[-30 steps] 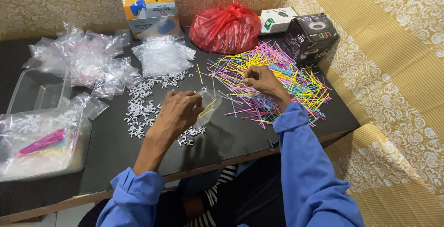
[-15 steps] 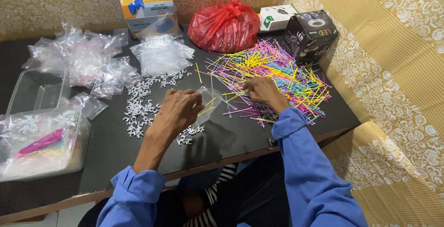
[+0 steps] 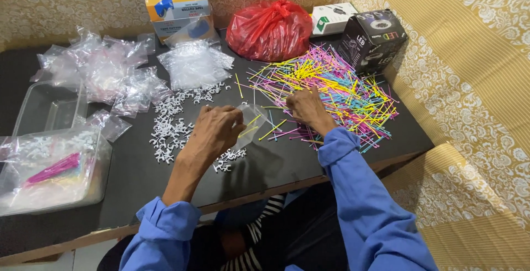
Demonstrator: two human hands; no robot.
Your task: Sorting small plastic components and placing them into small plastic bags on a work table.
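Note:
My left hand (image 3: 212, 133) rests on the black table (image 3: 127, 177) and holds a small clear plastic bag (image 3: 249, 123) with yellow sticks in it. Beside that hand lie several small white plastic clips (image 3: 168, 124). My right hand (image 3: 305, 109) lies palm down at the near edge of a big heap of thin coloured sticks (image 3: 331, 83) in yellow, pink, blue and green, fingers pinching among them. What the fingers hold is hidden.
Empty clear bags (image 3: 105, 72) pile at the back left. A clear tub (image 3: 52, 169) with filled bags sits front left. At the back stand a carton (image 3: 176, 8), a red bag (image 3: 270, 28), a white box (image 3: 334, 17) and a black box (image 3: 371, 39).
My right hand has slid back from the middle of the stick heap to its near edge. My left hand stays on the small bag.

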